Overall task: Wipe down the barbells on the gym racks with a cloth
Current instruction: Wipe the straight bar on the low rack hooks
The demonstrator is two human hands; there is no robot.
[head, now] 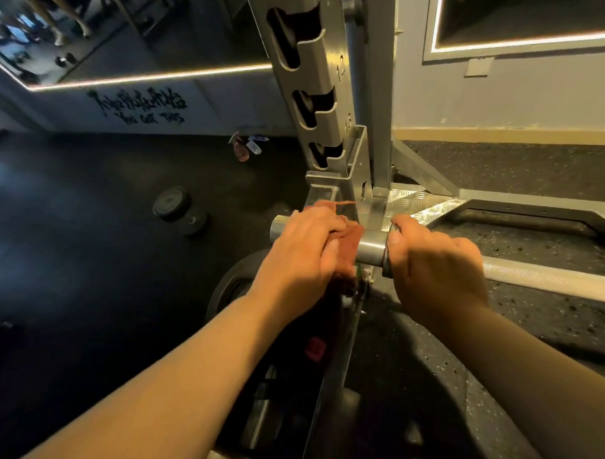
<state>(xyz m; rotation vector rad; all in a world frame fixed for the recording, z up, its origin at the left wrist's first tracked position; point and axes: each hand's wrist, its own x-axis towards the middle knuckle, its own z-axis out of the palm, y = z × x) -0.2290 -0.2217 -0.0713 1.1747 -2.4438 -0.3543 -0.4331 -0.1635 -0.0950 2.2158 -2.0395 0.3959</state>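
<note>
A steel barbell lies across the low end of a grey metal rack upright. Its bare sleeve end sticks out to the left. My left hand grips a reddish-brown cloth wrapped around the sleeve. My right hand curls around the bar just right of the sleeve's collar. The knurled shaft runs off to the right past that hand.
A dumbbell lies on the dark rubber floor to the left. A spray bottle stands by the wall under a mirror. A black weight plate sits below my left wrist. The rack's base frame spreads right.
</note>
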